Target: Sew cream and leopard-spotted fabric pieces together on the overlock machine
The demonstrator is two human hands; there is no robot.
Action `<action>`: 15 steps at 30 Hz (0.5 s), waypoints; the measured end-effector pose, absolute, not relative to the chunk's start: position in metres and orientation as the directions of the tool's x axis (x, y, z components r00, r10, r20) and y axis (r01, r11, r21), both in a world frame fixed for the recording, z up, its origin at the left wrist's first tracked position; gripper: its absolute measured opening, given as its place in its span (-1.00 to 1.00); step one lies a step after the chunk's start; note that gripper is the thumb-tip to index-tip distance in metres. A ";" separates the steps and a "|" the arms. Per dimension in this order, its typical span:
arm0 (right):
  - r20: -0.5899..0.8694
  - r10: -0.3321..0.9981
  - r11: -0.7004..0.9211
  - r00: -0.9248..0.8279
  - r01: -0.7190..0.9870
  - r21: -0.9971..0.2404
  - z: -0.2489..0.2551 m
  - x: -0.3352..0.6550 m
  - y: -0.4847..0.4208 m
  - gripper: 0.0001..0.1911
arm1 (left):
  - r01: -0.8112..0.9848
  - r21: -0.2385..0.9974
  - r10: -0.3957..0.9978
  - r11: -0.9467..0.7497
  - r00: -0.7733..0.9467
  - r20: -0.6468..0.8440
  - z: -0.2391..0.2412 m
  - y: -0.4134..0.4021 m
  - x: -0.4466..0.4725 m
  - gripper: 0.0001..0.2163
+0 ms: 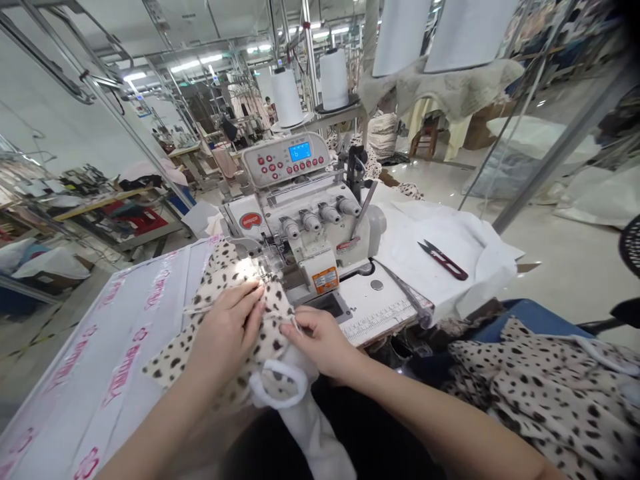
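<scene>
Pinching spotted fabric: right hand, fingers closed; left hand, fingers on fabric, grip unclear.

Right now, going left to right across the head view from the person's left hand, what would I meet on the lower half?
Left hand → right hand → round metal disc → thread snips → heaped spotted fabric.

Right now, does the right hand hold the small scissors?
No, the right hand pinches the spotted cloth, while the small scissors lie apart from it, on the white sheet beside the sewing machine.
</scene>
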State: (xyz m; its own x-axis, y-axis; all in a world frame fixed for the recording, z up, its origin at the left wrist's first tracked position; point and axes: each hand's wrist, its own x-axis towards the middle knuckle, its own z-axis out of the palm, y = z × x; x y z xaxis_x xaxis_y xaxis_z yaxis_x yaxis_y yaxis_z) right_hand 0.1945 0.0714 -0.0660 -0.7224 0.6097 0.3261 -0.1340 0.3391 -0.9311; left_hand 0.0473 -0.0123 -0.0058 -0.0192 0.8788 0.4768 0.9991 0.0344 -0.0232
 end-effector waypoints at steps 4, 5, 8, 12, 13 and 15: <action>0.287 0.662 0.268 -0.692 -0.140 -0.953 -0.067 0.191 0.069 -0.69 | 1.000 -0.015 0.896 0.008 -0.001 0.445 -0.001 -0.012 0.041 -0.72; 0.277 0.670 0.242 -0.689 -0.151 -0.959 -0.068 0.191 0.068 -0.72 | 1.000 -0.022 0.888 -0.012 0.020 0.459 0.000 -0.013 0.042 -0.74; 0.259 0.677 0.165 -0.689 -0.201 -0.966 -0.073 0.192 0.063 -0.84 | 0.992 -0.084 0.840 -0.090 0.121 0.530 -0.001 -0.017 0.050 -0.78; 0.260 0.692 0.128 -0.674 -0.239 -0.962 -0.077 0.193 0.059 -0.92 | 0.979 -0.153 0.828 -0.138 0.198 0.524 -0.007 -0.014 0.058 -0.79; 0.257 0.696 0.125 -0.670 -0.238 -0.963 -0.078 0.194 0.059 -0.94 | 0.980 -0.145 0.834 -0.133 0.190 0.517 -0.008 -0.012 0.059 -0.81; 0.230 0.705 0.100 -0.671 -0.226 -0.969 -0.078 0.196 0.059 -0.96 | 0.990 -0.076 0.850 -0.117 0.139 0.507 -0.007 -0.009 0.057 -0.88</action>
